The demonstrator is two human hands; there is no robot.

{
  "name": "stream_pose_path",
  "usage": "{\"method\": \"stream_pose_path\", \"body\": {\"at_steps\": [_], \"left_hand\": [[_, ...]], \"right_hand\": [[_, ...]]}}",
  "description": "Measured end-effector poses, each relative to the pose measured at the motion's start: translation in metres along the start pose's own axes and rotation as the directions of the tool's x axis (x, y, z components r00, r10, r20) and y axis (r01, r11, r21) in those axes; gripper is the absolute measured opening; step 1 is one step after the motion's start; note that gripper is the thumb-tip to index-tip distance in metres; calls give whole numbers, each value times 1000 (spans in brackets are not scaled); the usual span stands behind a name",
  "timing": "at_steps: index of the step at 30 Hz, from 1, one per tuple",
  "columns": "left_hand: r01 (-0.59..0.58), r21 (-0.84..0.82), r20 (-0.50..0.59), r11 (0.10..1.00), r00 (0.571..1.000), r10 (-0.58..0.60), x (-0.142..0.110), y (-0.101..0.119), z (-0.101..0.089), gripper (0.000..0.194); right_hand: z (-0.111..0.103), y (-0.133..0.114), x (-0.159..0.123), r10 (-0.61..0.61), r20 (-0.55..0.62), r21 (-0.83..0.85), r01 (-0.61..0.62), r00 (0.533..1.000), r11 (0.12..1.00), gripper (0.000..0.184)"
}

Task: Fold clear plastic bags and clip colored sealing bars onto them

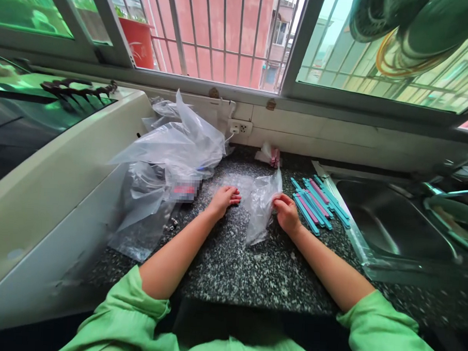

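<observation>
Clear, crinkled plastic bag hangs from your right grip, pinched at its top edge, while your left grip rests released beside it on the desk.

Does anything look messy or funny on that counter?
A bit messy, nothing broken. The blue and pink sticks lie in a loose, crisscrossed pile right at the sink's edge. Crumpled plastic bags sprawl on the left. The right hand pinches a small clear bag; the left hand rests flat.
</observation>
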State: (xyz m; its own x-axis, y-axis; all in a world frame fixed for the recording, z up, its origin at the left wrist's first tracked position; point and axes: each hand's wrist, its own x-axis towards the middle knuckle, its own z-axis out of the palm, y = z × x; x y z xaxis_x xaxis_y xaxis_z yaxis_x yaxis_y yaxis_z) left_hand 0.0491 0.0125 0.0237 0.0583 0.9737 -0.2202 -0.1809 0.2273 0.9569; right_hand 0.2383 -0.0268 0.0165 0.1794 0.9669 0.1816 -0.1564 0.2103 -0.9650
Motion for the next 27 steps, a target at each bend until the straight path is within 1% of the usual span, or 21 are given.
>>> {"method": "stream_pose_path", "body": {"at_steps": [2, 5, 7, 9, 10, 11, 12, 14, 16, 18, 19, 20, 22, 24, 25, 26, 27], "left_hand": [[99, -33, 117, 995, 989, -94, -7, -2, 8, 12], [244, -31, 293, 969, 929, -225, -16, -5, 19, 21], [280, -11, 383, 960, 888, -255, -21, -8, 24, 27], [285, 3, 471, 959, 845, -253, -25, -9, 27, 32], [276, 7, 497, 961, 833, -243, -27, -9, 27, 34], [258, 5, 502, 966, 835, -225, -28, -8, 27, 35], [228, -3, 484, 974, 852, -198, -29, -7, 26, 35], [143, -33, 400, 989, 909, -118, -29, -2, 21, 33], [42, -78, 309, 996, 951, -16, -26, 4, 15, 31], [-41, -116, 221, 992, 973, 66, -23, 8, 10, 28], [-52, -123, 194, 991, 978, 76, -22, 9, 9, 28], [-39, -120, 185, 992, 981, 60, -22, 8, 9, 27], [56, -102, 229, 993, 973, -31, -25, 6, 13, 27], [172, -94, 342, 981, 930, -130, -31, 2, 21, 32], [207, -104, 408, 973, 901, -148, -36, 1, 25, 36], [219, -123, 467, 968, 873, -139, -40, 0, 28, 39], [207, -148, 507, 967, 856, -105, -44, -1, 31, 40]], "right_hand": [[-6, -7, -10, 29, 37, 86, -33, 999, 996, 2], [-8, -16, -23, 67, 115, 121, -81, 991, 989, 3], [-8, -21, -29, 92, 177, 109, -112, 980, 988, 6], [-8, -25, -32, 108, 226, 99, -133, 968, 986, 9], [-8, -27, -33, 112, 242, 94, -138, 964, 986, 9], [-9, -28, -32, 112, 252, 86, -137, 961, 987, 10], [-11, -30, -31, 108, 257, 75, -131, 960, 989, 10], [-15, -34, -27, 88, 248, 50, -103, 965, 993, 9], [-21, -40, -24, 62, 213, 36, -72, 975, 997, 8], [-24, -47, -22, 46, 185, 33, -53, 982, 998, 7], [-25, -51, -22, 36, 183, 32, -43, 982, 999, 5], [-25, -55, -23, 19, 189, 29, -25, 982, 999, 5], [-24, -64, -25, -38, 211, 25, 33, 977, 999, 13], [-22, -70, -28, -104, 232, 22, 102, 967, 995, 23], [-21, -72, -29, -130, 243, 20, 129, 961, 991, 26], [-20, -73, -30, -149, 252, 19, 149, 956, 989, 27], [-20, -73, -30, -159, 260, 19, 160, 952, 987, 28]]}}
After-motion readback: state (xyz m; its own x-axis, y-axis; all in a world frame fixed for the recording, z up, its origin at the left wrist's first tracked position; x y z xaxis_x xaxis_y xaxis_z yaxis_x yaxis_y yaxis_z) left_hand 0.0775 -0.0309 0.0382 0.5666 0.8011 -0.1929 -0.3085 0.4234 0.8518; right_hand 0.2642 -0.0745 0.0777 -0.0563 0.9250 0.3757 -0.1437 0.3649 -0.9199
